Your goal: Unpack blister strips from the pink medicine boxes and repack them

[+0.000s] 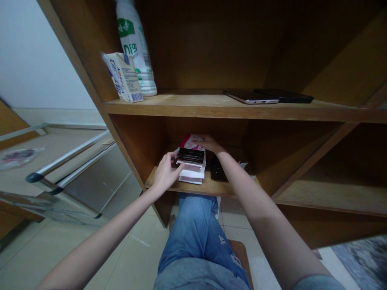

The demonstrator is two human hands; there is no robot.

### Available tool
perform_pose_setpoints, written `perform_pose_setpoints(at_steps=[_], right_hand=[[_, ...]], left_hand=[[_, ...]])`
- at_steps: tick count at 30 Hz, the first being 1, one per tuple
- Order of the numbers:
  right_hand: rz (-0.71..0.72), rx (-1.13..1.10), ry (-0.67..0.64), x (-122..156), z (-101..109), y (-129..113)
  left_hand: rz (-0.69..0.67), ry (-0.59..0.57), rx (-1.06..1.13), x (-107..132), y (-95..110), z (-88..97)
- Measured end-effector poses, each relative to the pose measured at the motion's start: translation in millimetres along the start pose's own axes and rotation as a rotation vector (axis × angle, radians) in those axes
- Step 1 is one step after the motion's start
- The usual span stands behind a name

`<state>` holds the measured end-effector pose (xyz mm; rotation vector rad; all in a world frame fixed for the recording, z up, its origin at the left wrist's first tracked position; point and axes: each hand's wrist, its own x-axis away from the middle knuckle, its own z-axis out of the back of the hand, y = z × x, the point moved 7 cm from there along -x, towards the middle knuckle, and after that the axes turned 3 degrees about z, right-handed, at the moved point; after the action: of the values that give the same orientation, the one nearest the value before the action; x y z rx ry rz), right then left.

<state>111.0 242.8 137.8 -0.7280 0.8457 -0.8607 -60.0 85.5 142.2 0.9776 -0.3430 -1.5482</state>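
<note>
Inside a wooden shelf compartment, a small stack of boxes and papers point(191, 159) lies near the front edge. A pink-and-white box point(192, 142) sits on top, with a dark packet point(191, 155) and white paper point(191, 174) below it. My left hand point(165, 173) has its curled fingers on the stack's left side. My right hand point(209, 143) reaches over the stack's top right corner, fingers on the pink box. A black keypad-like object point(218, 169) lies just right of the stack, below my right wrist.
The wooden shelf board point(211, 108) above holds a white bottle point(133, 44), a carton point(123, 76) and dark flat tablets or phones point(250, 96). My jeans-covered legs point(193, 237) are below. Metal tubes point(69, 155) stand to the left on the tiled floor point(133, 249).
</note>
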Motion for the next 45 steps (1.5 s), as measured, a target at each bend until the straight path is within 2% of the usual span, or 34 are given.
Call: perform_pose_setpoints(at_steps=[1,3,4,6,8,12,17,20,23,25,28,30,33,36,41,45], right_hand=[[-0.005,-0.006,-0.003,0.0,-0.1,-0.1],[-0.014,-0.027,-0.013,-0.6,-1.0,0.1],[-0.018,-0.04,-0.021,-1.0,-1.6,0.3],[-0.024,-0.055,-0.03,-1.8,-2.1,1.0],[-0.031,-0.05,-0.027,-1.9,-1.2,1.7],[-0.01,-0.015,-0.011,-0.5,2.2,0.6],[-0.024,0.003,0.007,-0.6,3.9,3.9],[-0.007,-0.017,0.007,-1.2,4.7,4.8],[0.013,-0.03,-0.019,-0.3,5.4,5.0],[0.012,-0.036,-0.047,0.6,5.1,5.9],[-0.003,-0.06,-0.072,1.2,4.0,7.9],[-0.013,-0.081,-0.076,0.9,2.8,8.9],[-0.015,-0.098,-0.067,0.2,1.6,9.1],[0.006,-0.119,-0.07,0.0,0.6,7.2],[-0.01,-0.125,-0.043,-0.6,2.2,8.4],[0.011,-0.157,-0.054,-2.2,1.0,8.1]], left_hand=[[-0.128,0.006,-0.115,5.2,12.3,2.2],[-0.349,-0.071,-0.282,15.3,33.9,-5.6],[-0.422,-0.138,-0.328,19.0,41.3,-13.4],[-0.473,-0.264,-0.359,21.3,48.8,-30.3],[-0.43,-0.315,-0.333,16.3,49.2,-42.9],[-0.334,-0.318,-0.237,-1.6,44.0,-58.9],[-0.205,-0.295,-0.087,-23.7,38.5,-67.6],[-0.181,-0.297,-0.049,-25.6,42.8,-67.1],[-0.269,-0.251,-0.023,-19.9,53.3,-54.5],[-0.337,-0.148,0.003,-18.0,56.9,-37.8],[-0.337,0.054,0.067,-24.0,46.1,-10.3],[-0.288,0.12,0.068,-32.3,31.3,-1.3],[-0.222,0.107,0.033,-43.8,11.9,-2.6],[-0.203,0.073,0.081,-47.3,6.4,-9.8],[-0.231,-0.013,0.16,-42.1,22.2,-28.0],[-0.259,-0.047,0.01,-37.9,39.6,-40.8]])
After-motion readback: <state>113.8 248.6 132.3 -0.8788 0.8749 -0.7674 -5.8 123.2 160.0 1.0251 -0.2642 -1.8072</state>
